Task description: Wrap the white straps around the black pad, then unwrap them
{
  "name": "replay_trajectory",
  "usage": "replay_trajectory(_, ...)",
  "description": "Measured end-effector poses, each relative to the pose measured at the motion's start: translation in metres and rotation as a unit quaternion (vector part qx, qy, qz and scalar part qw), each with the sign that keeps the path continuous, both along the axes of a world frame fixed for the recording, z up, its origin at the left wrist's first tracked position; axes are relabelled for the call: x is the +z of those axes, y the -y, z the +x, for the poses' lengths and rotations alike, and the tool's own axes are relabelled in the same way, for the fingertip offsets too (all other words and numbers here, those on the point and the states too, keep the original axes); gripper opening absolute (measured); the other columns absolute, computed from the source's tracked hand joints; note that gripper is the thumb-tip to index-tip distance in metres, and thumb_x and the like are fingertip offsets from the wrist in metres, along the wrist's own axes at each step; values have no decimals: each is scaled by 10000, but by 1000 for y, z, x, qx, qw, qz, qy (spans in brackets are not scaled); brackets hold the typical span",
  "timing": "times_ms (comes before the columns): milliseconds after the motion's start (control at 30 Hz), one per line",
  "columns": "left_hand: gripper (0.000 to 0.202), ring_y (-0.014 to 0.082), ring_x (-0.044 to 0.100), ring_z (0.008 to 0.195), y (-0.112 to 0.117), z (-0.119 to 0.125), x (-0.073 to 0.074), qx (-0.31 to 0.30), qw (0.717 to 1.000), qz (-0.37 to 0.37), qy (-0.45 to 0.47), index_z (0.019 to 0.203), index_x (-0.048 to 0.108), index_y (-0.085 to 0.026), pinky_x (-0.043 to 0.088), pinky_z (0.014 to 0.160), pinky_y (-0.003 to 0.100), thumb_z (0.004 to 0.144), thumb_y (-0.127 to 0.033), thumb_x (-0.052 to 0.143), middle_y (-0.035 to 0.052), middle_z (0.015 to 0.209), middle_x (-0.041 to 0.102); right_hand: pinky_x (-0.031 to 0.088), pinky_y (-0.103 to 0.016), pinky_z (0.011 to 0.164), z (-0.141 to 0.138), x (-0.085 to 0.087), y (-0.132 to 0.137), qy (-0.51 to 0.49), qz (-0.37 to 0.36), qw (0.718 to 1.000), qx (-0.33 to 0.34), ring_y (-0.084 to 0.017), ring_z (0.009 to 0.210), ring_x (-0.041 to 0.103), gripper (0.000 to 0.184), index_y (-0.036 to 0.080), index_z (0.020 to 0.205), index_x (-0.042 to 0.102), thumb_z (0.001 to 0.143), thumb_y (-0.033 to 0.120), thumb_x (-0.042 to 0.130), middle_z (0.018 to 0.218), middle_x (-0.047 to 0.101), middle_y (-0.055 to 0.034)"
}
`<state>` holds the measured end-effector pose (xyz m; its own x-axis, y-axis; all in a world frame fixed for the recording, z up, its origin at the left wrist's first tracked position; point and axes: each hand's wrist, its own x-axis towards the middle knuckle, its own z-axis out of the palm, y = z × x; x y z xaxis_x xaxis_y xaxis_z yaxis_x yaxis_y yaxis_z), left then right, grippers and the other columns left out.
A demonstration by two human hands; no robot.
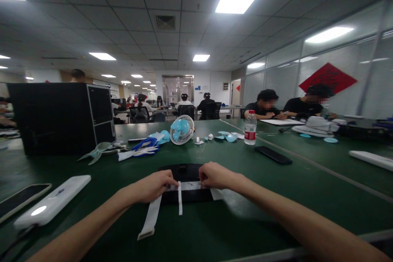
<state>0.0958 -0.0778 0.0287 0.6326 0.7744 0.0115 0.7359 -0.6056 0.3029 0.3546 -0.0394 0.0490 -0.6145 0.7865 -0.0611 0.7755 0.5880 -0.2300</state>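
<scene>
A flat black piece with rounded ends (181,196) lies on the table in front of me, with a white band (192,186) running across its middle. My left hand (156,184) is closed on the band's left part, its index finger at the top of a narrow white strip (180,202) hanging toward me. From beneath that hand a wider white strap (151,219) slants down to the table. My right hand (215,175) is closed at the band's right end, fingertips curled on it. A short white end (216,194) sticks out below. The exact finger contact is partly hidden.
Beyond lie a small fan (182,130), blue-white gloves (141,149), a water bottle (250,128) and a black phone-like slab (273,154). On the left are a black computer case (58,116), a white power strip-like box (57,200) and a phone (23,199). People sit further off.
</scene>
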Motion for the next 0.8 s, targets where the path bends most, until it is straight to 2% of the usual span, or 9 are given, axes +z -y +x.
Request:
replay_trajectory(100, 415, 186, 517, 1052, -2, -1, -1, -3, 1000, -2, 2, 1178, 605, -331, 407, 934, 321, 859, -146, 414, 17, 1170, 538, 466, -251, 670, -7, -2, 9, -15, 52, 997, 51, -168, 822, 618, 169, 158, 912, 689, 820, 171, 549, 947, 676, -57)
replay_trajectory(200, 413, 185, 509, 1074, -4, -2, -3, -7, 1000, -3, 8, 1171, 607, -333, 394, 956, 325, 852, -143, 424, 7, 1204, 530, 474, -299, 809, -15, -11, 17, -42, 110, 983, 140, -190, 943, 598, 252, 147, 1006, 687, 867, 174, 478, 1081, 644, -85)
replay_trajectory(333, 417, 184, 516, 1060, -4, -2, -4, -3, 1000, -1, 11, 1162, 612, -329, 399, 952, 328, 844, -140, 418, 4, 1168, 551, 401, -324, 982, -25, -25, 24, -42, 145, 958, 242, -198, 1078, 544, 374, 125, 1162, 642, 868, 91, 413, 1175, 614, -107)
replay_trajectory(433, 429, 187, 506, 1089, -3, -1, -3, -5, 1000, 2, 13, 1167, 610, -324, 383, 984, 335, 833, -131, 422, -1, 1195, 549, 368, -326, 1023, -30, -30, 26, -33, 159, 954, 251, -202, 1137, 503, 425, 116, 1243, 592, 862, 69, 412, 1231, 584, -125)
replay_trajectory(600, 449, 180, 501, 1109, -6, -2, -6, -18, 1000, 6, 19, 1168, 611, -319, 365, 1010, 331, 819, -109, 420, -1, 1215, 547, 396, -351, 985, -35, -35, 25, -10, 183, 956, 230, -225, 1097, 507, 406, 95, 1221, 599, 854, 75, 426, 1219, 580, -145)
replay_trajectory(800, 436, 183, 528, 1049, -7, -5, -9, -6, 1000, 15, 8, 1172, 602, -313, 400, 928, 307, 828, -118, 419, 12, 1159, 554, 390, -343, 977, -33, -33, 35, -10, 161, 957, 242, -213, 1095, 507, 364, 132, 1163, 630, 859, 87, 434, 1177, 603, -120)
